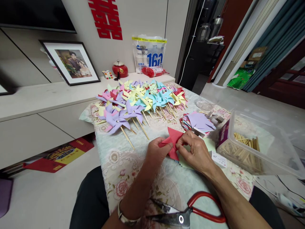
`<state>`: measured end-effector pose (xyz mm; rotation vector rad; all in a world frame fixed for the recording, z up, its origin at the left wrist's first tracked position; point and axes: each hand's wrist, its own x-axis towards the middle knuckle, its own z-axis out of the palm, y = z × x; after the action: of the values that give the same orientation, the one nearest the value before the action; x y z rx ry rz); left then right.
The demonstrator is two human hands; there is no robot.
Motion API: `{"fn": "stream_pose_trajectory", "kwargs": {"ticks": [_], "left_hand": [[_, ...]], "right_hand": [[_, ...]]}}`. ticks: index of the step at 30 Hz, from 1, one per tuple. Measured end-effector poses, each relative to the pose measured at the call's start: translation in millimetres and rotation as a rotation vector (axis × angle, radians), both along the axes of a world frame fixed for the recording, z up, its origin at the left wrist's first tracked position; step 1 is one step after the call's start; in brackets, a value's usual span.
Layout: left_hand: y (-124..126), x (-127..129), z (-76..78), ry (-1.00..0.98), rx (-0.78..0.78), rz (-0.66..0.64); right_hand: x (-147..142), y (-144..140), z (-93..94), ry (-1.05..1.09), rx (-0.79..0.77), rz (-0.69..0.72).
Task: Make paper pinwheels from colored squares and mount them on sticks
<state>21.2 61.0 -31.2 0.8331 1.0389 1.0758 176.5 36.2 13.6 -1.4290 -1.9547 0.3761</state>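
A red paper pinwheel [175, 135], partly folded, is held between both hands above the table. My left hand [158, 149] pinches its left side between thumb and fingers. At its right side, the fingers of my right hand [193, 148] are closed on the paper near the middle, and hide part of it. Green paper sheets [209, 144] lie partly under my right hand, with a small white box [218, 159] beside them. Below my forearms lie scissors [183, 211] with red handles, their blades apart.
Many finished paper pinwheels [140, 95] on sticks cover the far side of the cloth-covered table [126, 168]. Cut purple paper [202, 121] is stacked behind my right hand. A clear plastic bin [274, 149] of wooden sticks [247, 149] stands at the right edge.
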Motion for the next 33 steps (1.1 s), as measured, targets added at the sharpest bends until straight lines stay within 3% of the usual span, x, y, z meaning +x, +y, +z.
{"fn": "stream_pose_trajectory", "kwargs": {"ticks": [18, 24, 28, 30, 33], "left_hand": [[-0.2, 0.0, -0.4, 0.024, 0.024, -0.021], [-0.2, -1.5, 2.8, -0.018, -0.002, -0.011], [-1.6, -6.7, 14.7, -0.134, -0.062, -0.102], [-3.0, -10.0, 20.4, -0.166, -0.095, -0.205], [-4.7, -14.1, 22.7, -0.151, -0.118, -0.338]], "right_hand": [[0.0, 0.6, -0.4, 0.04, -0.021, 0.0], [1.2, -2.3, 8.8, 0.08, 0.004, 0.01], [13.2, 1.1, 13.7, 0.292, 0.03, -0.106], [19.4, 4.6, 12.3, 0.493, -0.095, -0.12], [23.1, 7.5, 8.6, 0.777, -0.363, -0.025]]}}
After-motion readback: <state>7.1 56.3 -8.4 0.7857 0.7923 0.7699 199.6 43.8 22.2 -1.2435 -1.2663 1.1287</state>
